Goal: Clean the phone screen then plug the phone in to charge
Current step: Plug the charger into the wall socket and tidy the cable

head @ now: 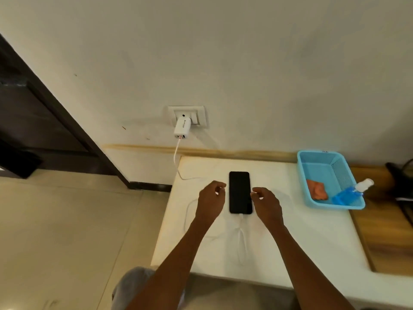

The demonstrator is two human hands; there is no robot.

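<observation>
Phone (240, 192): flat on the white table (301, 238), screen up and dark, between the two hands, near the table's middle.
Axis: long side running away from the person toward the wall (245, 63); top end toward the wall, bottom end toward the person.
Cable (241, 240): white, plugged into the phone's near end, looping on the table toward the person, then round past the left hand and up off the table's far left corner to the charger.
Charger (182, 128): white block in the wall socket (200, 115), above and left of the phone, cable hanging from its underside.
Left hand (211, 201): just left of the phone, fingers curled loosely inward, holding nothing visible; whether touching the phone's edge, cannot tell.
Right hand (266, 203): just right of the phone, fingers curled likewise, empty; contact with the phone unclear.
Basket (317, 157): light blue plastic, at the table's far right, well apart from the phone.
In basket: orange cloth (317, 190) crumpled on the floor of it; blue bottle (346, 195) with a white cap, leaning over the right rim, cap outside the basket.
Beyond: wood surface (384, 231) right of the table; dark door frame (55, 113) at far left; pale floor (67, 231) below.
</observation>
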